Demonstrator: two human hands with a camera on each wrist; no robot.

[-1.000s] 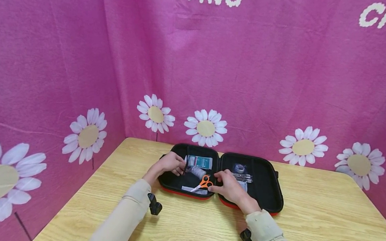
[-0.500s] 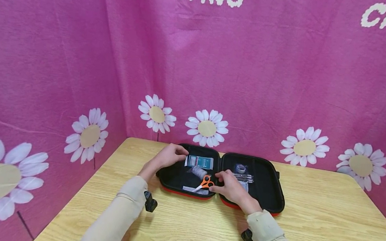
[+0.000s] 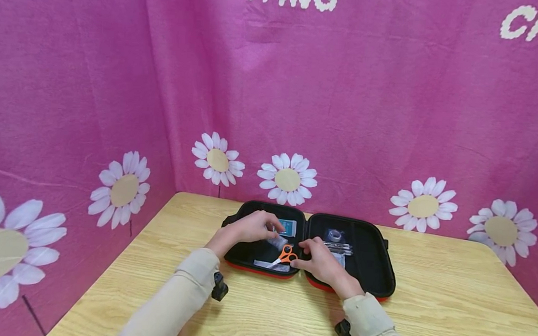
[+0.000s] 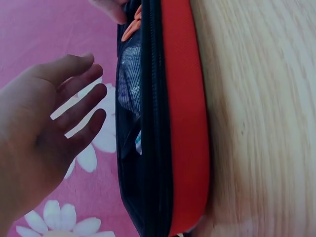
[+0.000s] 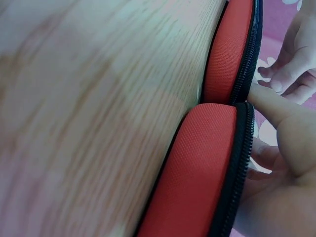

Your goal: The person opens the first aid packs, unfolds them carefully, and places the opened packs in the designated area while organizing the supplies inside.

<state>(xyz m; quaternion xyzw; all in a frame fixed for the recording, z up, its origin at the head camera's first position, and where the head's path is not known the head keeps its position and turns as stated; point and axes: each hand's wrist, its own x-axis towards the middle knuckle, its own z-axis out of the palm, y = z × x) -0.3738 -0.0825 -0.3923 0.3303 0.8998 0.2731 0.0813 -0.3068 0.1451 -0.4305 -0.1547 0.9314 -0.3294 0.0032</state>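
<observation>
A zip case (image 3: pixel 374 256), red outside and black inside, lies open flat on the table. My left hand (image 3: pixel 252 227) hovers over its left half, fingers loosely bent; the left wrist view shows nothing in them. Below that hand are a rolled bandage (image 3: pixel 277 242) in clear wrap and a teal packet (image 3: pixel 288 227), both partly covered. Orange-handled scissors (image 3: pixel 286 255) lie in front, across a flat white packet (image 3: pixel 263 264). My right hand (image 3: pixel 321 261) rests at the hinge, its thumb stretched to the left half's rim beside the scissors' handle.
In the case's right half sit a wrapped tape roll (image 3: pixel 334 236), several thin clear-wrapped sticks (image 3: pixel 340 248) and a pale packet (image 3: pixel 339 258) partly behind the right hand. The wooden table (image 3: pixel 260 316) meets a pink flowered curtain (image 3: pixel 369 117) at the back and left.
My left hand let go of a dark strap in the left half, rose to its back left, then came right over the teal packet and bandage. The right hand has stayed put.
</observation>
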